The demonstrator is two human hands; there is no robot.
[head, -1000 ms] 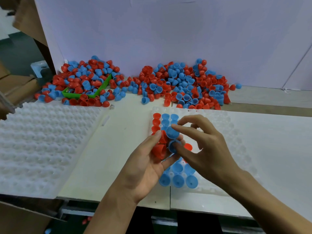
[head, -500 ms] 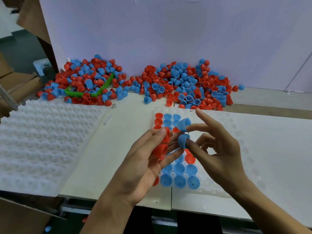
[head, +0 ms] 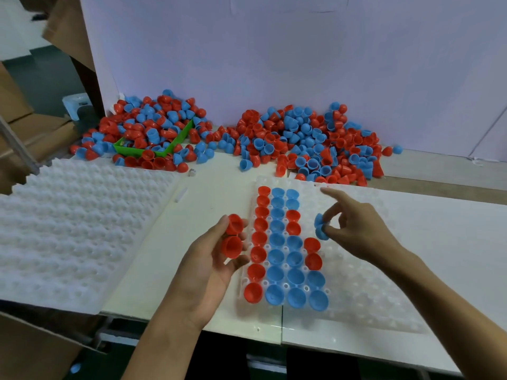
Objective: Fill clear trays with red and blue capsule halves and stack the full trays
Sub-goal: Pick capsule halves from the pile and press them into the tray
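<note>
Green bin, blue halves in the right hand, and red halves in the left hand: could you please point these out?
Green bin (head: pixel 142 153): head view, on its front wall.
Blue halves (head: pixel 319 227): head view, on the pinched shells.
Red halves (head: pixel 233 237): head view, between the two cups.

Two hands are in view. The left hand (head: pixel 208 264) holds two red halves (head: pixel 233 237), and the right hand (head: pixel 362 234) pinches what look like two blue halves (head: pixel 319 229). The clear tray (head: pixel 365 300) on the desk (head: pixel 208 193) carries twelve red and sixteen blue (the leftmost column is eight red). Behind lie two heaps, the left heap (head: pixel 153 124) and the right heap (head: pixel 307 141), both past counting, and one green bin (head: pixel 153 154).
</note>
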